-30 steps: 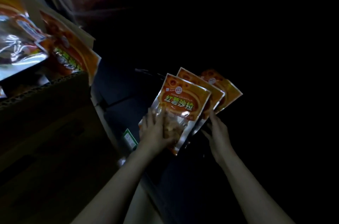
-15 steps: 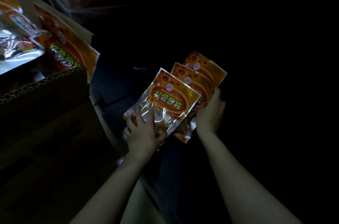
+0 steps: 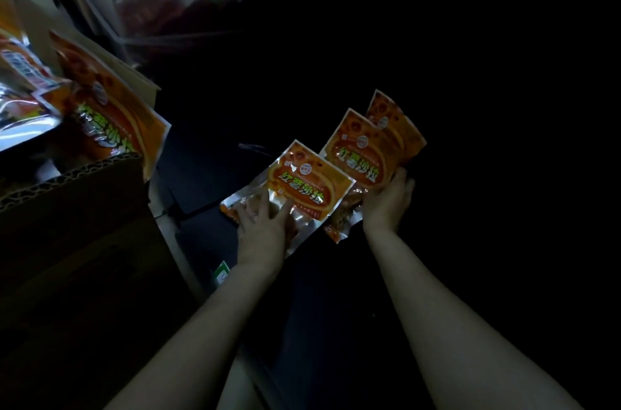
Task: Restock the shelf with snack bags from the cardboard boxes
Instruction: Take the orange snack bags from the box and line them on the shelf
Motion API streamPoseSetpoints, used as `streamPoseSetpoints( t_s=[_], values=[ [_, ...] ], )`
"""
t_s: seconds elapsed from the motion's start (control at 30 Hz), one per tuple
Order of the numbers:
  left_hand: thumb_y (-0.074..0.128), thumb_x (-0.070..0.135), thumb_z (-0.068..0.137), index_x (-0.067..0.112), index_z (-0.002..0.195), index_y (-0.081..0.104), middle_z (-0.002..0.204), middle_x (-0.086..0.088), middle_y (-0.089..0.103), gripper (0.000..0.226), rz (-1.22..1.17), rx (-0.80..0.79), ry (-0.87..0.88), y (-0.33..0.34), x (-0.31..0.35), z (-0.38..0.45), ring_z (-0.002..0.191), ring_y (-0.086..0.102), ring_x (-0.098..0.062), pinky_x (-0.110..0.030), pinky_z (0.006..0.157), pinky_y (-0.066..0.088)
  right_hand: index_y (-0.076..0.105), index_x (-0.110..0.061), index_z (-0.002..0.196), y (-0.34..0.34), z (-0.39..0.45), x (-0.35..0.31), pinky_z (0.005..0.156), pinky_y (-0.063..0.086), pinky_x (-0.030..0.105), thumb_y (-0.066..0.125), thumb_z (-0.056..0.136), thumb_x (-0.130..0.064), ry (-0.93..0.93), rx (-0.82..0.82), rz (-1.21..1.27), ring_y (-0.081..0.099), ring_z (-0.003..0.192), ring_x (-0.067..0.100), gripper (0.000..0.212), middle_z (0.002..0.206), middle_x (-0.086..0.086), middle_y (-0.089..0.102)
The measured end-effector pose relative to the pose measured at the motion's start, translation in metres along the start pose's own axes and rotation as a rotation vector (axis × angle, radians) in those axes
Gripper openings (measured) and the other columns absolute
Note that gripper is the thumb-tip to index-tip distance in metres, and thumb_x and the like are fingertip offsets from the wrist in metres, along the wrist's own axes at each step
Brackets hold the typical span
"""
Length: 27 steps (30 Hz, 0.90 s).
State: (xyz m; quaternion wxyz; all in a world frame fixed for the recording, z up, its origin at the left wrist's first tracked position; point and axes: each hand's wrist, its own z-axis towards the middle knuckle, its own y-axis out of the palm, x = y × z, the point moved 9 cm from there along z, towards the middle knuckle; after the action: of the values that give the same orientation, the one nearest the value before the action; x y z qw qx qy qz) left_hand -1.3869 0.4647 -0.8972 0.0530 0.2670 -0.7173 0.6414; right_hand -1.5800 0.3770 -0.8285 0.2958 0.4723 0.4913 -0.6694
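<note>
Three orange snack bags with clear lower halves lie fanned on a dark shelf (image 3: pixel 205 174). My left hand (image 3: pixel 262 228) lies on the clear lower part of the front snack bag (image 3: pixel 302 184), fingers spread flat over it. My right hand (image 3: pixel 386 204) grips the lower right edge of the second snack bag (image 3: pixel 359 154). A third snack bag (image 3: pixel 400 127) sticks out behind the second, mostly covered by it. At the left stands an open cardboard box (image 3: pixel 77 194) with more of the same orange bags (image 3: pixel 111 127) leaning out of it.
The scene is very dark; the right half is black. A clear plastic bag with reddish contents (image 3: pixel 168 6) sits behind the box. A small green and white label (image 3: pixel 221 272) is on the shelf's front edge. A silver foil pack (image 3: pixel 23 117) lies in the box.
The two rear bags have shifted right and apart from the front bag, under my right hand. My left hand stays on the front bag, which has turned a little.
</note>
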Motion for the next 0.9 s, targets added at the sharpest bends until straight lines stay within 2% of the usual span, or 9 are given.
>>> streamPoseSetpoints(
  t_s=[0.07, 0.13, 0.27, 0.37, 0.5, 0.63, 0.7, 0.77, 0.9],
  values=[
    [0.054, 0.018, 0.093, 0.039, 0.148, 0.003, 0.157, -0.006, -0.016, 0.078, 0.021, -0.035, 0.01, 0.0, 0.003, 0.002, 0.138, -0.012, -0.05, -0.056, 0.115, 0.011, 0.025, -0.007, 0.144, 0.008, -0.005, -0.003, 0.096, 0.039, 0.02, 0.051, 0.091, 0.001, 0.014, -0.114, -0.097, 0.041, 0.127, 0.031, 0.061, 0.146, 0.018, 0.024],
    [0.051, 0.021, 0.095, 0.038, 0.148, 0.005, 0.157, -0.006, -0.016, 0.073, 0.052, -0.035, 0.055, 0.004, 0.005, 0.001, 0.139, -0.013, -0.048, -0.055, 0.115, 0.014, 0.014, -0.017, 0.149, 0.008, -0.012, 0.001, 0.106, 0.034, 0.032, 0.056, 0.089, -0.002, -0.015, -0.145, -0.15, 0.03, 0.136, 0.029, 0.075, 0.153, 0.012, 0.007],
    [0.053, 0.03, 0.093, 0.036, 0.147, 0.014, 0.155, -0.009, -0.021, 0.067, 0.019, -0.034, 0.056, 0.011, 0.002, -0.01, 0.139, -0.017, -0.044, -0.051, 0.109, 0.029, 0.005, -0.026, 0.15, 0.008, -0.031, 0.008, 0.111, 0.022, 0.027, 0.06, 0.087, 0.0, -0.166, -0.163, -0.268, 0.011, 0.144, 0.02, 0.088, 0.157, 0.003, -0.013],
    [0.055, 0.02, 0.092, 0.029, 0.141, 0.028, 0.153, -0.015, -0.022, 0.057, -0.037, 0.016, 0.0, 0.008, -0.001, -0.017, 0.137, -0.02, -0.048, -0.049, 0.1, 0.039, 0.006, -0.024, 0.15, 0.025, -0.044, 0.018, 0.11, 0.016, 0.019, 0.056, 0.091, -0.002, -0.186, -0.313, -0.303, 0.005, 0.145, 0.016, 0.081, 0.157, 0.001, -0.011],
    [0.056, 0.018, 0.091, 0.023, 0.137, 0.033, 0.153, -0.018, -0.012, 0.052, -0.114, 0.061, -0.023, 0.007, -0.005, -0.015, 0.139, -0.013, -0.047, -0.048, 0.102, 0.038, 0.009, -0.017, 0.15, 0.029, -0.047, 0.023, 0.114, 0.019, 0.031, 0.053, 0.093, -0.011, -0.217, -0.331, -0.429, 0.011, 0.143, 0.025, 0.072, 0.158, 0.006, 0.001],
    [0.059, 0.009, 0.084, 0.015, 0.136, 0.037, 0.152, -0.018, 0.007, 0.058, -0.149, 0.121, 0.269, 0.013, 0.012, -0.018, 0.141, 0.004, -0.041, -0.047, 0.106, 0.036, 0.021, -0.024, 0.148, 0.023, -0.038, 0.015, 0.104, 0.034, 0.04, 0.051, 0.094, -0.023, -0.173, -0.257, -0.383, 0.035, 0.128, 0.033, 0.061, 0.143, 0.013, 0.039],
    [0.059, 0.005, 0.083, 0.012, 0.139, 0.036, 0.153, -0.015, 0.011, 0.061, -0.137, 0.097, 0.397, 0.02, 0.023, -0.016, 0.142, 0.008, -0.035, -0.043, 0.106, 0.037, 0.024, -0.023, 0.148, 0.025, -0.033, 0.015, 0.104, 0.037, 0.039, 0.051, 0.095, -0.018, -0.114, -0.295, -0.216, 0.042, 0.129, 0.031, 0.059, 0.145, 0.012, 0.04],
    [0.058, 0.007, 0.086, 0.011, 0.144, 0.029, 0.156, -0.01, 0.009, 0.065, -0.033, 0.023, 0.437, 0.026, 0.029, -0.01, 0.144, 0.001, -0.032, -0.043, 0.112, 0.028, 0.033, -0.02, 0.144, 0.017, -0.03, 0.009, 0.105, 0.04, 0.041, 0.053, 0.093, -0.013, -0.111, -0.261, -0.073, 0.048, 0.126, 0.027, 0.054, 0.141, 0.01, 0.044],
    [0.058, 0.025, 0.09, 0.021, 0.15, 0.01, 0.158, 0.0, -0.007, 0.077, 0.033, -0.111, 0.307, 0.019, 0.022, -0.005, 0.144, -0.014, -0.03, -0.055, 0.114, 0.018, 0.034, -0.014, 0.142, -0.005, -0.029, -0.003, 0.09, 0.035, 0.021, 0.049, 0.09, 0.0, -0.12, -0.187, -0.112, 0.048, 0.122, 0.025, 0.056, 0.14, 0.01, 0.034]
  ],
)
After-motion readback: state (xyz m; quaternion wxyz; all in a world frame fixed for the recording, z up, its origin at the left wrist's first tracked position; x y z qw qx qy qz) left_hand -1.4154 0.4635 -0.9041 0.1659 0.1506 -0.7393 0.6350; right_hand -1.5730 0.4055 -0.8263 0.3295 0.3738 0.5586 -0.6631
